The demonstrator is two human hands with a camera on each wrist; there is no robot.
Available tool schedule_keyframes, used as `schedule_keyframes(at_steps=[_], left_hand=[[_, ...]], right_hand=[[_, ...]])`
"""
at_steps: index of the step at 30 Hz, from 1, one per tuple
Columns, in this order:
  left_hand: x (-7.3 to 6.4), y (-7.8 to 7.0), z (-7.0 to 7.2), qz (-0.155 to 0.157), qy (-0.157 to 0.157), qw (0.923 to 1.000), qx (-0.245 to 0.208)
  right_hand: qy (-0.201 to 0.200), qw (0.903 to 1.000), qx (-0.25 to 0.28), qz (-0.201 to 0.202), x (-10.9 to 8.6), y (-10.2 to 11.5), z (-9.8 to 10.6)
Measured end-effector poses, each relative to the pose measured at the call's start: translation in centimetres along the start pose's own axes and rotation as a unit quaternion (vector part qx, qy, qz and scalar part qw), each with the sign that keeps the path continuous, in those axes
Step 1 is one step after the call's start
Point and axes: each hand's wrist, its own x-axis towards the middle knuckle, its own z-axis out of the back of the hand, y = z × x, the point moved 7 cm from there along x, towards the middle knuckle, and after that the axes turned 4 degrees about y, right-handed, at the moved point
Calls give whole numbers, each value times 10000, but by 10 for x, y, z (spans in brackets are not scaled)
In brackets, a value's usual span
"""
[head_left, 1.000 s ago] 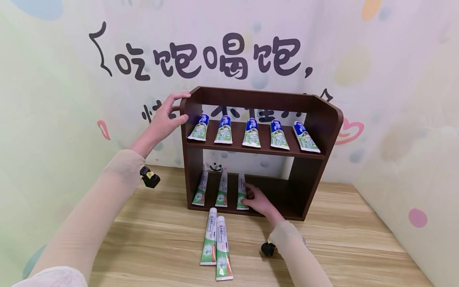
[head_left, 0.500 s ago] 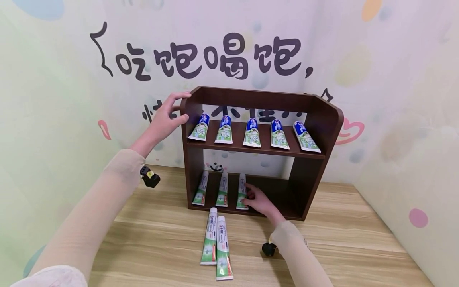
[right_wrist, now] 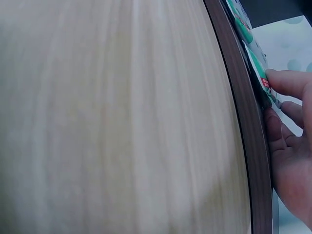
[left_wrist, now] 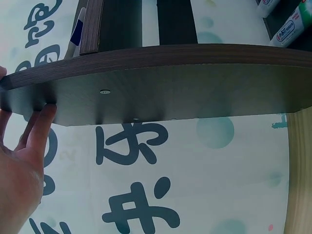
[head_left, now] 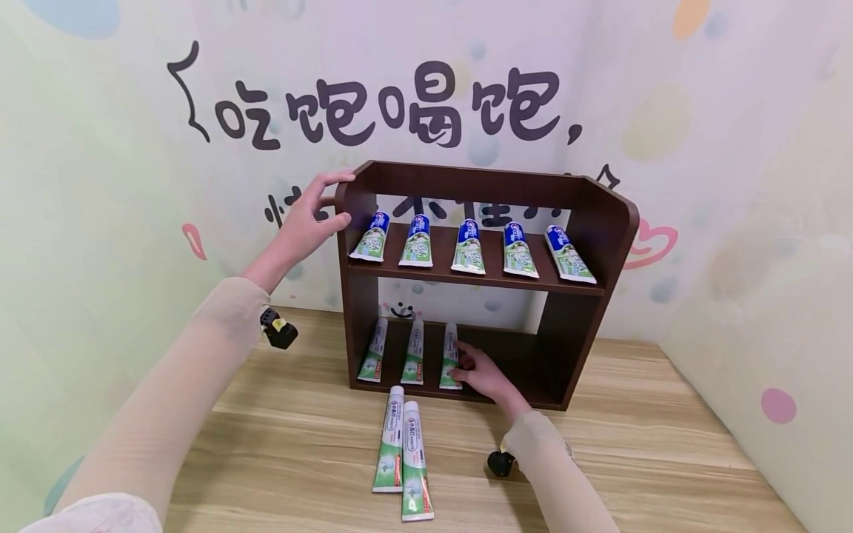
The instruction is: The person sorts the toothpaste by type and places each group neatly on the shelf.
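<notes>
A dark brown two-tier shelf (head_left: 473, 280) stands on the table. My left hand (head_left: 308, 218) holds its upper left corner, the fingers (left_wrist: 41, 129) bent against the side panel (left_wrist: 161, 92). On the lower tier lie three green-and-white toothpaste tubes. My right hand (head_left: 483, 372) holds the rightmost toothpaste tube (head_left: 449, 357) there, thumb and fingers at its right edge. In the right wrist view that tube (right_wrist: 258, 68) is partly hidden by the fingers. Two more green-and-white toothpaste tubes (head_left: 415, 463) lie side by side on the table in front of the shelf.
Several blue-and-green toothpaste tubes (head_left: 469, 248) lie spaced in a row on the upper tier. The shelf stands on a wood-grain table (head_left: 286, 444). Behind it hangs a pale wall covering (head_left: 426, 44) with large dark lettering.
</notes>
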Motion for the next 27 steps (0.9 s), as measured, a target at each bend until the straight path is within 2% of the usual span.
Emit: schedule_keyframes(at_steps=[16,21,27], left_hand=[[1,0,0,-83,-15,9999,-112],[1,1,0,-54,-2,9999,-164],[0,1,-1,-56,-7,9998,-198]], right_hand=[[10,9999,56,-108,0,0,1],[-199,9994,122,-241,0,0,1],[-703,9965,405,-222,1,6,6]])
